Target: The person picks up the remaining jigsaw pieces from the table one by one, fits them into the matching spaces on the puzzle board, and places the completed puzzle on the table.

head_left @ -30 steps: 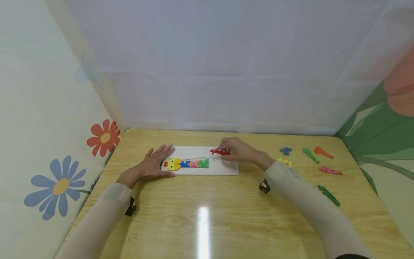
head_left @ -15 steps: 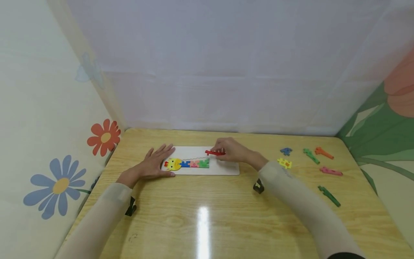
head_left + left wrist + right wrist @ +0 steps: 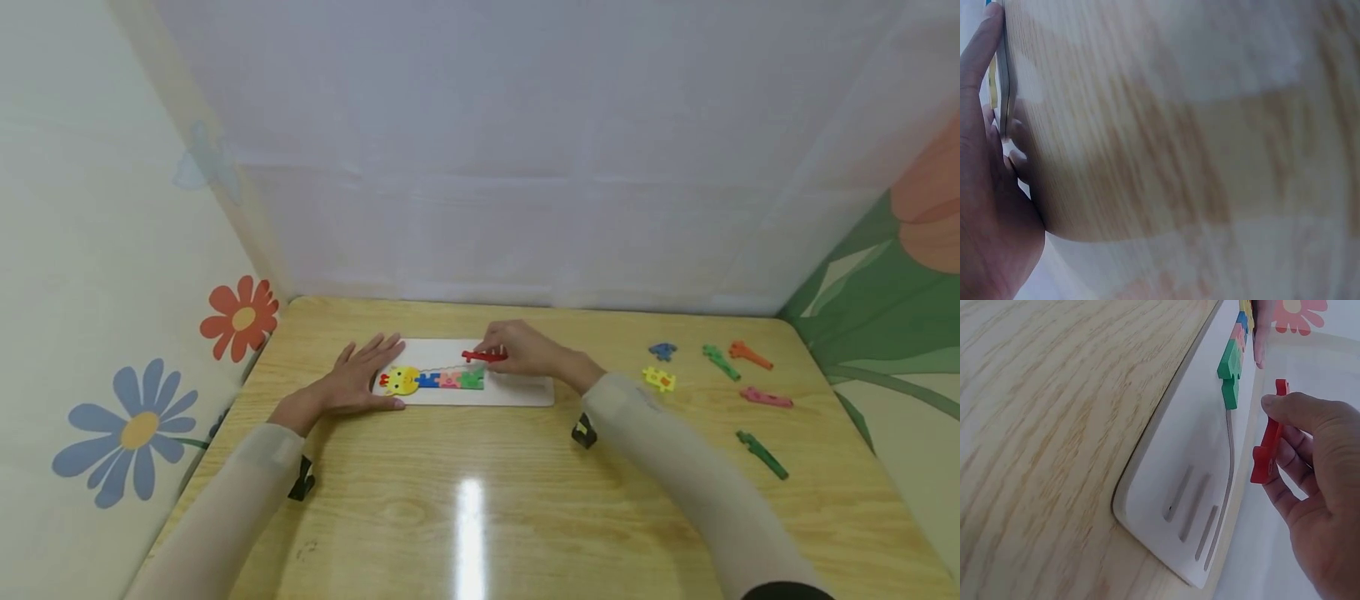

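A white puzzle board [image 3: 525, 392] lies on the table, with leg-shaped slots at its right end in the right wrist view. Set in it from the left are a yellow giraffe head [image 3: 402, 381], a blue piece [image 3: 429, 381], a pink piece [image 3: 450, 380] and a green piece [image 3: 1230, 375]. My left hand [image 3: 358, 379] rests with spread fingers on the board's left end. Between thumb and fingers my right hand [image 3: 525, 348] pinches a red puzzle piece [image 3: 1269, 440], held above the board near the green piece.
Loose on the table at the right lie a blue piece [image 3: 663, 351], a yellow piece [image 3: 659, 379], a light green piece [image 3: 722, 362], an orange piece [image 3: 751, 355], a pink leg-like piece [image 3: 767, 397] and a dark green piece [image 3: 762, 454]. A pale wall stands behind.
My right hand has moved left over the board with the red puzzle piece, uncovering the loose yellow piece. The left hand has stayed in place.
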